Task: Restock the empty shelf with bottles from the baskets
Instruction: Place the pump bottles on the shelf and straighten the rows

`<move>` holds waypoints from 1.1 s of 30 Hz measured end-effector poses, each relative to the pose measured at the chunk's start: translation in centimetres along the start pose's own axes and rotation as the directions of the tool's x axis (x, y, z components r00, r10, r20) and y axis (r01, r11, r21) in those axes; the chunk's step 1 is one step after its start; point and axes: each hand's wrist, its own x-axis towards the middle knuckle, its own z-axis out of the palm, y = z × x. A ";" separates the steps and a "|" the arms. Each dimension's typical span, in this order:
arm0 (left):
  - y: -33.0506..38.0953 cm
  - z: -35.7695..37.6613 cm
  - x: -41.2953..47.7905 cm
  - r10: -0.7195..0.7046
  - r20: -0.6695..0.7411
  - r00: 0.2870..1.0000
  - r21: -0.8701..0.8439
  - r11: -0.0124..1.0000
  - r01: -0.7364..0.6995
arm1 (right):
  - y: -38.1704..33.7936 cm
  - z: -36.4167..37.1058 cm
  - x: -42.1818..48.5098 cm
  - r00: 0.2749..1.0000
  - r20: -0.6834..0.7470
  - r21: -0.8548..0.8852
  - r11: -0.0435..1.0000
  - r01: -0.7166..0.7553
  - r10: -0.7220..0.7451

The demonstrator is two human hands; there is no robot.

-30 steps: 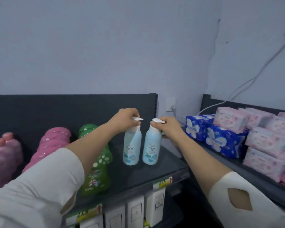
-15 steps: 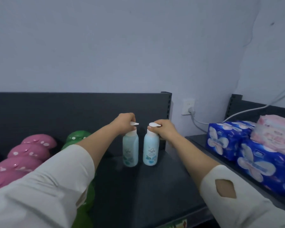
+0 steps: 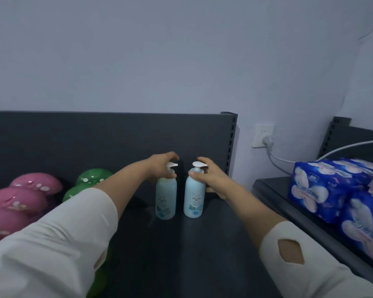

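Far left, pink bottles [image 3: 19, 196] & green bottles [image 3: 91, 179] are part hidden by our sleeve; we can't read any labels. Our left hand [image 3: 159, 166] curls its fingers round the pump of the left bottle [image 3: 165, 198], our right hand [image 3: 211, 179] likewise on the right bottle [image 3: 193, 201]. Both stand upright, just apart, at the shelf [image 3: 181, 254] back w/ bare shelf in front. Blue packs [image 3: 323, 190] are cut off at right.

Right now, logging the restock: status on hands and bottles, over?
Left hand on left bottle pump, right hand on right bottle pump, fingers curled. Both upright on shelf, apart. Nothing in the way.
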 end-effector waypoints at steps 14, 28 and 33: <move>0.3 0.5 0.3 -0.021 -0.048 0.999 0.058 0.998 0.024 | 1.8 1.2 0.1 0.999 -0.036 -0.038 0.999 0.022 -0.023; 0.8 -2.4 -6.1 0.060 -0.210 0.976 0.289 0.957 0.004 | 0.2 2.3 -5.2 0.923 -0.360 -0.389 0.921 -0.015 -0.137; 0.2 -3.3 -11.4 0.127 -0.269 0.955 0.466 0.885 0.013 | -0.7 4.8 -9.8 0.920 -0.300 -0.707 0.707 -0.036 -0.253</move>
